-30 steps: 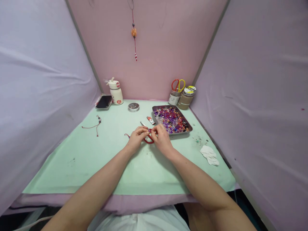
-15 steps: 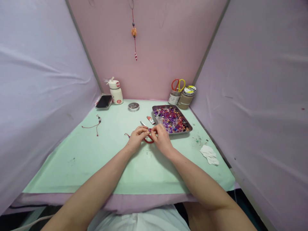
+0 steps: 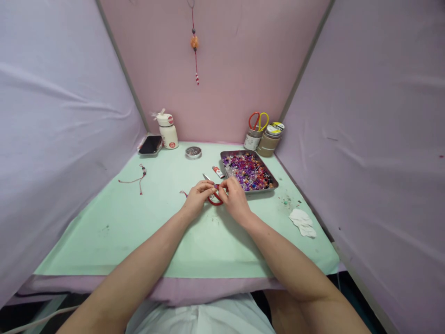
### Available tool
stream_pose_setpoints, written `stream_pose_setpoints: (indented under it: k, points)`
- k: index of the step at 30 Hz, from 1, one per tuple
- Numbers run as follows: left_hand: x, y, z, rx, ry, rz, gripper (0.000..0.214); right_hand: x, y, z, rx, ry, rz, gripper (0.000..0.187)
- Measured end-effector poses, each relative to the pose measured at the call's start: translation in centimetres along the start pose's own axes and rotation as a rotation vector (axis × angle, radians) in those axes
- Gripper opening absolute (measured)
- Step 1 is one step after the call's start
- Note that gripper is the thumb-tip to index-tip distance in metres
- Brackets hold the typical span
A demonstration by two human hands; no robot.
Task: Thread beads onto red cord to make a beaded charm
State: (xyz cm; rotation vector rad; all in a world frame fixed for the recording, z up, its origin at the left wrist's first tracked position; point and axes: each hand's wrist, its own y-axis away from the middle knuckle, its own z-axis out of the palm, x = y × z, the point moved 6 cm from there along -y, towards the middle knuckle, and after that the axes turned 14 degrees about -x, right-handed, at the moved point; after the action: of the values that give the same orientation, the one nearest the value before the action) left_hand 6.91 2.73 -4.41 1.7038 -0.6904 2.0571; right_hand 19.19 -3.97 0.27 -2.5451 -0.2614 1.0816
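Note:
My left hand (image 3: 200, 195) and my right hand (image 3: 233, 195) meet over the middle of the table, fingertips pinched close together. Between them shows a small purple bead (image 3: 216, 186), gripped at the left fingertips, with the right fingers touching beside it. Any thread through it is too fine to make out. Under my hands lies a pair of red-handled scissors (image 3: 215, 201), its blades pointing away to the upper left. A dark red cord loop (image 3: 183, 193) lies just left of my left hand. A metal tray (image 3: 262, 190) of mixed beads stands right beside my right hand.
A red-and-white tube-like item (image 3: 218, 171) and a round dish (image 3: 193, 152) lie beyond my hands. Further left are a knotted cord (image 3: 142, 178), a phone (image 3: 150, 144) and a white bottle (image 3: 169, 135). Jars (image 3: 269, 141) stand at the back right, a crumpled tissue (image 3: 302, 222) nearer.
The whole view has shifted slightly as my head moved. Both hands keep nearly the same pinch around the bead, with only small finger movement.

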Motion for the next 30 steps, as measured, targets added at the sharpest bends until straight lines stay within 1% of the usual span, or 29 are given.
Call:
stream_pose_setpoints:
  k: [10,22,30]
  points:
    - [-0.06,-0.02,-0.06,0.016,-0.001,0.006,0.012,-0.02,0.01,0.02,-0.015,0.026,-0.016,0.009]
    - [-0.25,0.00,-0.17,0.032,0.011,-0.026,0.014,-0.09,0.03,0.03,-0.028,0.023,-0.031,0.009]
    - [-0.44,-0.11,-0.23,0.022,0.013,-0.004,0.012,-0.30,-0.02,-0.04,-0.034,0.037,-0.036,0.010]
